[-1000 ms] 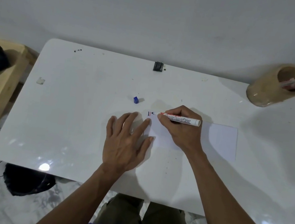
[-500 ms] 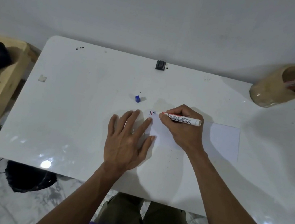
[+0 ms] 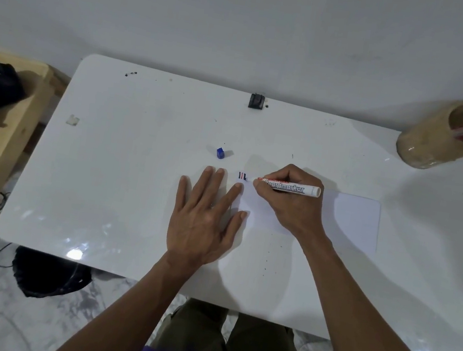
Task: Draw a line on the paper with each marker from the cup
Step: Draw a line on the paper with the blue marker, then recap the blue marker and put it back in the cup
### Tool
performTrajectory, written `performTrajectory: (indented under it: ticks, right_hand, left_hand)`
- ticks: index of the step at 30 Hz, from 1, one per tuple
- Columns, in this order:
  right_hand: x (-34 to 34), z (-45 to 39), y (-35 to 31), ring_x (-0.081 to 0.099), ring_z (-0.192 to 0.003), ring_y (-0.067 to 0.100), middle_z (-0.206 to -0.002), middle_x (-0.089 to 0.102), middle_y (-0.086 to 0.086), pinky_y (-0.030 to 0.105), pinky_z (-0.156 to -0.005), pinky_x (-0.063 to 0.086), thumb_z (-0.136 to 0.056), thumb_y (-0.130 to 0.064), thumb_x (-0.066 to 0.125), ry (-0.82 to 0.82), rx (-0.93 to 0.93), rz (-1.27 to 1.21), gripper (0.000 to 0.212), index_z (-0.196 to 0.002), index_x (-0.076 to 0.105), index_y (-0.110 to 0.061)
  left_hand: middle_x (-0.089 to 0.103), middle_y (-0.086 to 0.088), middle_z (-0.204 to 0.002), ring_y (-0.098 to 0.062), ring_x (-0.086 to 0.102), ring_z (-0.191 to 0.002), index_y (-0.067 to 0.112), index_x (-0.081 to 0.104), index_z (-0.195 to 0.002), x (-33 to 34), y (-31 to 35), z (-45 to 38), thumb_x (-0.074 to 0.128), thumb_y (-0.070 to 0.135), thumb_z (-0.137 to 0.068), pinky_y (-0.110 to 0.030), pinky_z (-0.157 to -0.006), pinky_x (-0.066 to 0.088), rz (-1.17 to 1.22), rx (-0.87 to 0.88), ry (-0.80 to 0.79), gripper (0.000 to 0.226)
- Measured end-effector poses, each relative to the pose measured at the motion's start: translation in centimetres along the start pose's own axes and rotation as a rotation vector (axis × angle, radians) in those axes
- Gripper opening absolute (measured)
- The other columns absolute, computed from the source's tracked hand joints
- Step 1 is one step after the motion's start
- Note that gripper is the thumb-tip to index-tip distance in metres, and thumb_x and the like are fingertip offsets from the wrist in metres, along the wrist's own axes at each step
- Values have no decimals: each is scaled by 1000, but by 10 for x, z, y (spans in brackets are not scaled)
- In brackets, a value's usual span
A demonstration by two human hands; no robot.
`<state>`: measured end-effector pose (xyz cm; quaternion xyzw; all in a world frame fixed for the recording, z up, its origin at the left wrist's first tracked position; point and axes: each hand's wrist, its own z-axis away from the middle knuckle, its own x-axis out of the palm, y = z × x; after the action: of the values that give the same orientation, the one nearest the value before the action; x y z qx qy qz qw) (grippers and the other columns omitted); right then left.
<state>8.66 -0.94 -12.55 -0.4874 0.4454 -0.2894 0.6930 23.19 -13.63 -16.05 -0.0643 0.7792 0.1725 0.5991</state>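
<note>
a third short stroke, blue, is now seen beside the two earlier strokes at the far left corner of the paper, where only two stood a second ago; this marker's line is judged nearly done. the marker is clamped in the curled fingers of the right hand, its tip touching the sheet. the left hand is laid flat, fingers spread, on the paper's left edge. a blue cap lies further back. one marker is left in the cup, far right.
</note>
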Motion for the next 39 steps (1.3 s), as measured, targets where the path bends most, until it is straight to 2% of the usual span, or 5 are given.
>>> performTrajectory:
  ticks: [14,18,23,30,39]
  right_hand:
    - [-6,-3,-14,71,-67,31,-77,75,10,37,-56,56,-76,-11,88,-29,104,-173,24,-74,66,-18]
    - [-21,2,-41,70,-63,22,-80,78,11,28,-47,50,-77,-5,87,-35,123,-280,30,-74,60,-17]
    - [-44,13,-70,73,-78,18,-91,79,4,29,-59,58,-76,5,83,16,154,-496,27,-76,69,-18]
    - [-51,24,-73,70,-89,16,-105,80,2,30,-64,59,-84,3,78,63,247,-567,20,-91,74,-16]
    - [-47,30,-72,75,-90,19,-105,80,5,30,-65,59,-88,-3,76,104,269,-538,17,-95,67,-14]
  left_hand:
    - [45,-10,-156,-27,32,-151,29,54,-142,-1,0,2,48,56,-98,-61,-118,26,14,-6,-60,52]
    - [49,-8,-153,-26,36,-149,27,58,-138,-9,-1,1,46,57,-97,-60,-117,28,109,-7,-69,52]
    - [64,-8,-129,-30,58,-122,13,60,-126,-41,2,-23,54,44,-94,-45,-101,47,407,-346,29,45]
    - [62,-8,-126,-30,57,-121,21,54,-138,-58,-13,-91,55,37,-99,-50,-99,47,303,-379,-267,42]
    - [68,-14,-96,-35,63,-91,5,69,-98,-51,-19,-103,55,18,-99,-41,-83,46,149,-324,-348,19]
